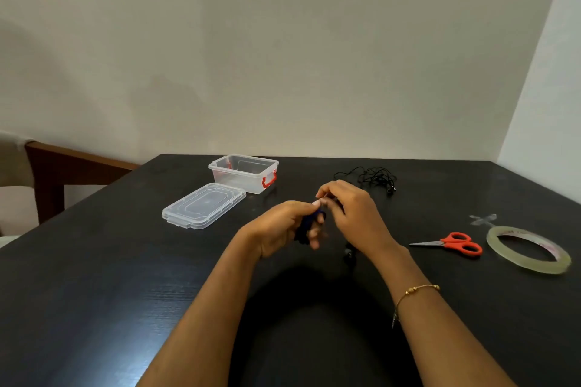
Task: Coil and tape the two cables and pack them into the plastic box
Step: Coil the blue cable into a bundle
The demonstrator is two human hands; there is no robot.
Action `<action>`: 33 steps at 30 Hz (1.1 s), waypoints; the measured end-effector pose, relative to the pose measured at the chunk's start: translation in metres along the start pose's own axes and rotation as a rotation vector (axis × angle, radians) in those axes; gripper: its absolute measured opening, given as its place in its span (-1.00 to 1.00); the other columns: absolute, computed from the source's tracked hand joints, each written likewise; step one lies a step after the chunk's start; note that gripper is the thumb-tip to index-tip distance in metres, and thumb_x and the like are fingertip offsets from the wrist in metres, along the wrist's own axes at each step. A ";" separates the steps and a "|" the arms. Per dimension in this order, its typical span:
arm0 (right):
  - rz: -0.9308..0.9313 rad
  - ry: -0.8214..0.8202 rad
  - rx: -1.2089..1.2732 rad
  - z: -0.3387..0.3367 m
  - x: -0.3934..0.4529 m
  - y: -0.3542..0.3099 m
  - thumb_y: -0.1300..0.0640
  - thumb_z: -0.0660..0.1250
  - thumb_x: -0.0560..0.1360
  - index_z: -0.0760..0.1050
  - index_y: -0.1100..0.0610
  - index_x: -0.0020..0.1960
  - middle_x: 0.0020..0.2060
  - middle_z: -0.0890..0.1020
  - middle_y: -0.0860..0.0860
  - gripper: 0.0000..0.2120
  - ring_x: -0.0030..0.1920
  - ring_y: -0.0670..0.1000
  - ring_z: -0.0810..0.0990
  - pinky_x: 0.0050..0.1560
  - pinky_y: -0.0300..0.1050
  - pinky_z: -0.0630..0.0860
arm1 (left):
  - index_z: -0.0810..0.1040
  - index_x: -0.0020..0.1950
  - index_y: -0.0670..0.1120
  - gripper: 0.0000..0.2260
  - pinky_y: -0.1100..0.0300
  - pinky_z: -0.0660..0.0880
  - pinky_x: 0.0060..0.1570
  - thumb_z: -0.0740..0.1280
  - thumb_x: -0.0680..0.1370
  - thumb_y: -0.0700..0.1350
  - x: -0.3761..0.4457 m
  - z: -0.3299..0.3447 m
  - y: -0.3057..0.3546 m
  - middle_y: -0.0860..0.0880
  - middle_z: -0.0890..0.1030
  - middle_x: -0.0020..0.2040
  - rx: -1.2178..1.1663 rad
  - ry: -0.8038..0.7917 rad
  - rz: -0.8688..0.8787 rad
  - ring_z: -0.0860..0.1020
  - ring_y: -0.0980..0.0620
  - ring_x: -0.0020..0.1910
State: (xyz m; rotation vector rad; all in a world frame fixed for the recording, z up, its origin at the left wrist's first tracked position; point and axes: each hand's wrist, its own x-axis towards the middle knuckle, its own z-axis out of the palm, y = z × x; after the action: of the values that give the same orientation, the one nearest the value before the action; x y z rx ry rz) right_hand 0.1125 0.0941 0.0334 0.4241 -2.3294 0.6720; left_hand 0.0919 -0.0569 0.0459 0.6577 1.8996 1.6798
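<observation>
My left hand [284,225] grips a small coil of dark cable [306,226] above the middle of the black table [125,276]. My right hand [349,210] pinches at the top of that coil, fingertips touching it; a loose plug end [349,253] hangs below. A second black cable [374,179] lies in a loose tangle behind my right hand. The clear plastic box [243,173] with red clips stands open at the back left, with nothing visible inside. Its clear lid [202,206] lies flat in front of it.
Orange-handled scissors [452,243] lie to the right, blades pointing left. A roll of clear tape [528,250] lies beyond them near the right edge. Two cut tape strips [484,219] are stuck to the table behind it. A wooden chair [56,166] stands at the left.
</observation>
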 end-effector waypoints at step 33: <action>0.416 -0.354 0.448 0.019 -0.005 -0.024 0.34 0.22 0.51 0.55 0.24 0.09 -0.07 0.61 0.09 -0.79 -0.19 -0.10 0.54 -0.18 -0.34 0.45 | 0.39 -0.16 -0.08 -0.83 0.19 0.44 -0.13 0.12 0.61 -0.13 0.026 0.002 -0.019 -0.12 0.53 -0.17 0.560 0.573 0.338 0.50 0.00 -0.17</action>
State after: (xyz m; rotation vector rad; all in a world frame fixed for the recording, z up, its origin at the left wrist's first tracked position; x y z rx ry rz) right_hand 0.1174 0.0642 0.0268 0.2667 -2.6214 1.4351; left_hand 0.0730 -0.0408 0.0247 0.7976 2.8610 1.6494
